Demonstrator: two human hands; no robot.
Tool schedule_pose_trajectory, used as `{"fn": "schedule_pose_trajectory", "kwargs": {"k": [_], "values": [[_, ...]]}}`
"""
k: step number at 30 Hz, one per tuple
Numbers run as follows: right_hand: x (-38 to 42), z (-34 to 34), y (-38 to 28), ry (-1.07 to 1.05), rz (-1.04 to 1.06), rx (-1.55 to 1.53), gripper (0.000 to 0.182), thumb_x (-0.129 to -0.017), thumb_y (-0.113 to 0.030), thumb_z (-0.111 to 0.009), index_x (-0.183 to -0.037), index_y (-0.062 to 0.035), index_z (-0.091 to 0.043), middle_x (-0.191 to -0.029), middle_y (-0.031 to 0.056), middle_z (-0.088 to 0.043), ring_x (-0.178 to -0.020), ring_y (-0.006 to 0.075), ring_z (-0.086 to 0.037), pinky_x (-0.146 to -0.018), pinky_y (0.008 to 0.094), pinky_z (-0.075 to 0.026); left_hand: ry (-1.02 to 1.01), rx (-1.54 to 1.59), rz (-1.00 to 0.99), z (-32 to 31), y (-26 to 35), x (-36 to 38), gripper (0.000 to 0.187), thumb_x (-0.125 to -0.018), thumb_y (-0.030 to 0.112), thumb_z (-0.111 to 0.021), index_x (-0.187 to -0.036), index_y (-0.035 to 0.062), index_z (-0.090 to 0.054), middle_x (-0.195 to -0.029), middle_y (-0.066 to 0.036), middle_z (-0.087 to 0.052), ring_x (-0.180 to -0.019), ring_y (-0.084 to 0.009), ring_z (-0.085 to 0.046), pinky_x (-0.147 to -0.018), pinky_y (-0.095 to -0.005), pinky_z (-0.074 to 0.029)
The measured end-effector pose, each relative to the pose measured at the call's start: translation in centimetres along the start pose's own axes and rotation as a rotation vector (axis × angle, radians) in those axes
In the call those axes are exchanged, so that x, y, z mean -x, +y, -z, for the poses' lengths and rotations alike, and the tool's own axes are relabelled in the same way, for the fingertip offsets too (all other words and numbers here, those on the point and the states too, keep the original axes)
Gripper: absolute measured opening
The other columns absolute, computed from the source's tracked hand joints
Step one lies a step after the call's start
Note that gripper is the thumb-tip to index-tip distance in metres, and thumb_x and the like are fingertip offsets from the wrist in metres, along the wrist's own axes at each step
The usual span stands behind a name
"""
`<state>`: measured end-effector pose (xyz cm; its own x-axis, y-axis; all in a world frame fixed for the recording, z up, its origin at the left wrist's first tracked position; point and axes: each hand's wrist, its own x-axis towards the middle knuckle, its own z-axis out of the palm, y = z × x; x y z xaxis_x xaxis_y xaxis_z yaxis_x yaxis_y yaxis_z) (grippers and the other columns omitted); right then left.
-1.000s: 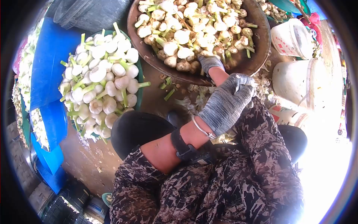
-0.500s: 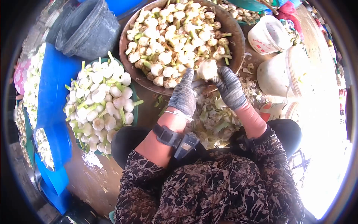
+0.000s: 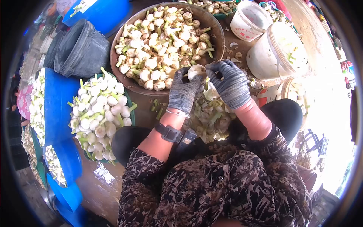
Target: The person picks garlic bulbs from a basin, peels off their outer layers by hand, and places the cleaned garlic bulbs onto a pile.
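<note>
My left hand (image 3: 183, 90), in a grey knitted glove, is closed around a pale garlic bulb (image 3: 196, 72). My right hand (image 3: 231, 84), gloved alike, is beside the bulb with its fingers curled and pinched; what they grip, if anything, is hidden. Just beyond both hands stands a wide brown basin (image 3: 220, 41) holding many garlic bulbs (image 3: 151, 63) with short green stems. Below the hands, between my knees, lies a heap of loose garlic skins and leaves (image 3: 212, 119).
To the left, whiter trimmed garlic bulbs (image 3: 100, 115) are piled in a green-rimmed container. Black buckets (image 3: 85, 49) and blue tubs (image 3: 56, 109) stand farther left. On the right are white buckets (image 3: 261, 56), one with scraps on top. Skins (image 3: 236, 58) litter the floor.
The bulb, earlier between both hands and nearer the right fingers, is now in my left hand. My right fingers have curled more. The view has shifted, moving the basin leftward.
</note>
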<state>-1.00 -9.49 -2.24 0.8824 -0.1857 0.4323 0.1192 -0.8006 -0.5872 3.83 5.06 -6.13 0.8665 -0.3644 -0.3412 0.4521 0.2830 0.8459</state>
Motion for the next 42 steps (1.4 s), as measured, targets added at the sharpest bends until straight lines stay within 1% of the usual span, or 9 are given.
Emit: {"fn": "schedule_pose_trajectory", "kwargs": {"k": [3, 9, 17, 19, 21, 25, 32, 37, 42], "values": [[0.4, -0.6, -0.2, -0.004, 0.028, 0.223, 0.009, -0.079, -0.011, -0.071, -0.087, -0.0091, -0.066, -0.082, 0.0091, -0.064, -0.071, 0.0272, -0.063, -0.065, 0.0377, -0.051, 0.028, -0.417, -0.23, -0.3, -0.9, -0.2, 0.035, -0.087, 0.006, -0.068, -0.117, 0.0016, -0.05, -0.099, -0.009, -0.063, -0.085, -0.013, -0.062, -0.078, -0.0277, -0.053], [-0.1, -0.4, 0.7, -0.03, -0.102, 0.074, 0.007, -0.08, -0.01, -0.065, -0.086, -0.006, -0.064, -0.08, 0.0127, -0.065, -0.073, 0.0301, -0.064, -0.068, 0.0378, -0.052, -0.074, -0.471, -0.332, 0.3, -0.4, 0.3, 0.037, -0.085, 0.005, -0.07, -0.117, 0.0012, -0.052, -0.103, -0.009, -0.063, -0.092, -0.0127, -0.061, -0.083, -0.0265, -0.05], [-1.9, 2.2, 9.3, 0.0, -0.433, 0.349, 0.012, -0.085, -0.016, -0.064, -0.091, -0.0068, -0.067, -0.085, 0.0178, -0.067, -0.085, 0.0351, -0.065, -0.078, 0.0447, -0.051, -0.479, 0.125, -0.131, 1.7, 0.7, 0.6, 0.049, -0.095, 0.014, -0.054, -0.141, 0.0037, -0.04, -0.134, -0.01, -0.05, -0.12, -0.021, -0.051, -0.101, -0.0386, -0.045], [-1.7, 2.8, 6.9, 0.209, 0.031, 0.123, 0.014, -0.085, -0.016, -0.064, -0.095, -0.0086, -0.07, -0.094, 0.0126, -0.069, -0.093, 0.0325, -0.063, -0.084, 0.0427, -0.049, -0.461, -0.231, -0.271, 2.1, 0.4, -0.1, 0.051, -0.095, 0.013, -0.054, -0.142, 0.0026, -0.038, -0.133, -0.011, -0.05, -0.118, -0.0224, -0.052, -0.099, -0.0411, -0.046], [-2.0, 3.7, 2.3, 0.039, 0.247, 0.062, 0.018, -0.083, -0.018, -0.066, -0.098, -0.0102, -0.07, -0.096, 0.0083, -0.068, -0.095, 0.0306, -0.062, -0.087, 0.041, -0.047, -0.465, -0.165, -0.138, 1.8, 1.0, 0.5, 0.06, -0.092, 0.024, -0.062, -0.142, 0.0017, -0.037, -0.129, -0.01, -0.052, -0.115, -0.0209, -0.053, -0.098, -0.038, -0.046], [-0.6, 2.9, 0.6, -0.099, 0.423, 0.168, 0.019, -0.08, -0.02, -0.068, -0.095, -0.0092, -0.068, -0.087, 0.009, -0.065, -0.084, 0.0295, -0.061, -0.082, 0.0406, -0.048, -0.474, 0.013, 0.002, 0.9, 1.1, 0.9, 0.082, -0.077, 0.041, -0.077, -0.14, 0.0032, -0.039, -0.123, -0.007, -0.054, -0.112, -0.0172, -0.052, -0.098, -0.0312, -0.043], [0.5, 2.5, -0.1, -0.154, 0.286, 0.185, 0.013, -0.081, -0.019, -0.066, -0.085, -0.0073, -0.063, -0.076, 0.0117, -0.061, -0.073, 0.0321, -0.06, -0.07, 0.0423, -0.05, -0.511, -0.203, -0.082, 1.3, 0.7, 1.1, 0.079, -0.079, 0.033, -0.075, -0.141, 0.0038, -0.037, -0.126, -0.006, -0.053, -0.115, -0.0156, -0.05, -0.101, -0.0299, -0.04], [1.3, 1.1, 2.0, -0.385, -0.216, -0.207, 0.017, -0.086, -0.02, -0.063, -0.092, -0.0048, -0.064, -0.084, 0.0195, -0.065, -0.071, 0.0379, -0.061, -0.066, 0.0414, -0.051, -0.624, -0.729, -0.417, 0.9, 1.7, 1.5, 0.076, -0.075, 0.013, -0.069, -0.142, 0.0039, -0.034, -0.131, -0.009, -0.05, -0.12, -0.0197, -0.049, -0.104, -0.0317, -0.039], [2.2, 1.7, 2.0, -0.341, -0.311, -0.61, 0.017, -0.084, -0.013, -0.068, -0.096, -0.0019, -0.062, -0.087, 0.0159, -0.066, -0.076, 0.0339, -0.063, -0.068, 0.0379, -0.051, -0.544, -0.807, -0.545, 1.3, 1.3, 1.7, 0.078, -0.073, 0.008, -0.067, -0.144, 0.005, -0.033, -0.129, -0.009, -0.051, -0.118, -0.0188, -0.05, -0.102, -0.0318, -0.041]]}}
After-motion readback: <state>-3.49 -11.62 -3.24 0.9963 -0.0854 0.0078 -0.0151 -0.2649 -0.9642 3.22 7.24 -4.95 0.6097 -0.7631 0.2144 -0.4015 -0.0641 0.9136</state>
